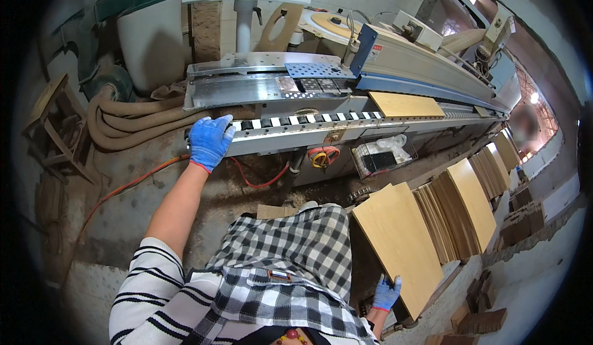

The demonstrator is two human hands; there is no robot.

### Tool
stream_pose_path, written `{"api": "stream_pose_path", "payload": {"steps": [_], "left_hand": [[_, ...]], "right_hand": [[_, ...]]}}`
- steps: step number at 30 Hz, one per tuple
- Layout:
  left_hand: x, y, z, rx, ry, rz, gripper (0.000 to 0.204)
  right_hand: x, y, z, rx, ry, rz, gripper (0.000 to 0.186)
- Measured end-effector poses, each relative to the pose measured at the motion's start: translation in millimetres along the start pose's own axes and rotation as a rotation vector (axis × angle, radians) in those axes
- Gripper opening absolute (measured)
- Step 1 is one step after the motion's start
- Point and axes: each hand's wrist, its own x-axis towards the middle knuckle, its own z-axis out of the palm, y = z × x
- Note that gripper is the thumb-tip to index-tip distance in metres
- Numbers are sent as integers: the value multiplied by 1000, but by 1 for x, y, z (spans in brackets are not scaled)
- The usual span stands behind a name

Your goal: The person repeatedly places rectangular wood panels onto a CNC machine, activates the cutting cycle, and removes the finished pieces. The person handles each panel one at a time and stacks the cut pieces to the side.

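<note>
My left hand (210, 140), in a blue glove, is closed over the near left end of a roller rail (265, 136) that runs along the front of a long machine. Low at the right, my right hand (386, 294), also gloved in blue, grips the left edge of a light wooden panel (401, 240). That panel lies tilted on top of a pile, and part of my grip is hidden by its edge. Another light panel (407, 105) lies flat on the machine farther along the rail.
Stacks of boards (445, 215) stretch away to the right. A wire basket (384, 155) with a white bag hangs under the machine. Ribbed hoses (133, 122) and an orange hose (139, 179) lie at the left. A wooden stool (58, 126) stands at far left.
</note>
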Motion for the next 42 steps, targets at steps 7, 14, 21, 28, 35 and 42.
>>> {"api": "stream_pose_path", "payload": {"steps": [7, 14, 21, 28, 35, 42], "left_hand": [[1, -3, -10, -115, -132, -37, 35], [-18, 44, -80, -390, -327, 155, 70], [-61, 29, -113, -134, -314, 131, 62], [-61, -26, -90, -8, -123, -65, 55], [-29, -60, -55, 6, -193, -217, 57], [-26, -65, -51, 19, -260, -242, 58]], "right_hand": [[-10, 11, 54, -123, -258, 60, 34], [-2, 77, 201, -227, -390, 262, 26], [-14, 162, 325, -317, -770, 540, 27], [-10, 221, 367, 17, -912, 770, 41], [-12, 157, 315, -579, -887, 439, 55], [-2, 154, 212, -1322, -964, -485, 25]]}}
